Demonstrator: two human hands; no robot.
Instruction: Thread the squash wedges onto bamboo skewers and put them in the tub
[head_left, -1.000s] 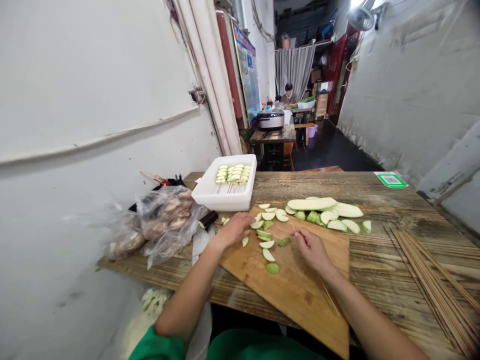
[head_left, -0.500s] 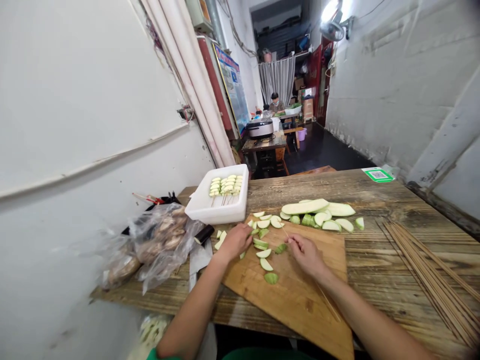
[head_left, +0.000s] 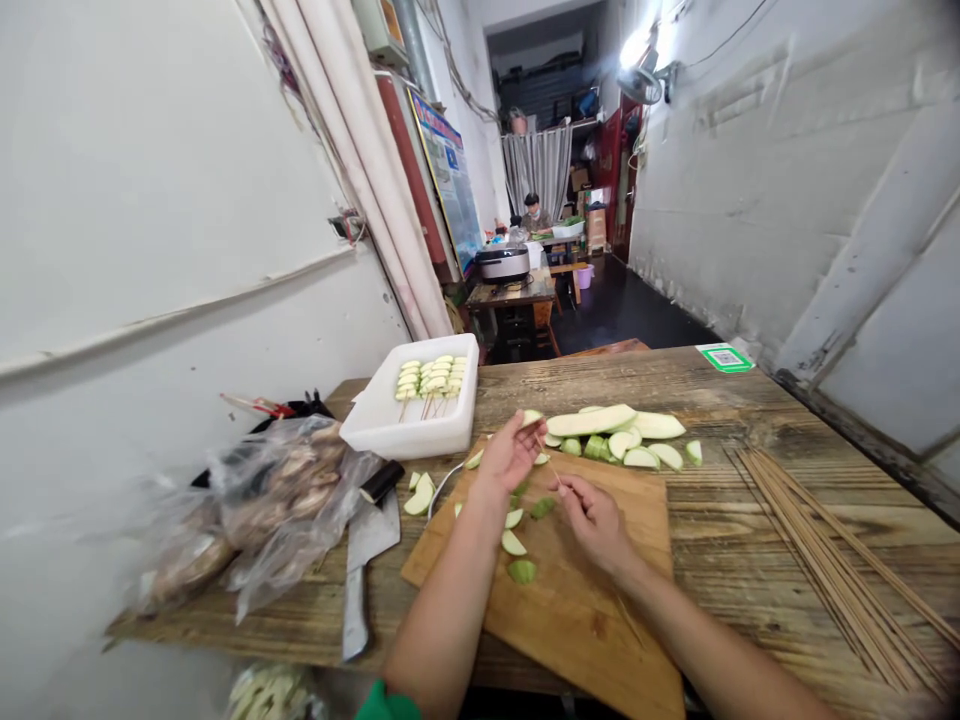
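My left hand [head_left: 508, 458] is raised over the far part of the wooden cutting board [head_left: 585, 620], its fingers closed on a half-round zucchini slice [head_left: 531, 416]. To its right, my right hand [head_left: 595, 515] pinches a thin wooden skewer [head_left: 551, 468]. The skewer's upper end is close to the left fingers; whether it has entered the slice, I cannot tell. Loose green-skinned slices [head_left: 513, 543] lie on the board, some hidden behind my left forearm. Beyond the board is a pile of long zucchini pieces [head_left: 592, 420] and cut slices.
A white tub [head_left: 409, 434] with skewered slices stands at the back left. A cleaver [head_left: 371, 535] lies left of the board, near plastic bags [head_left: 292, 490] and a dark cylindrical piece [head_left: 382, 481]. Many skewers [head_left: 817, 550] lie at right. Another person [head_left: 534, 215] sits far back.
My left hand has lifted from the slices on the board and turned toward the skewer with a slice. The right hand still holds the skewer. The view has shifted, showing the cleaver more fully.
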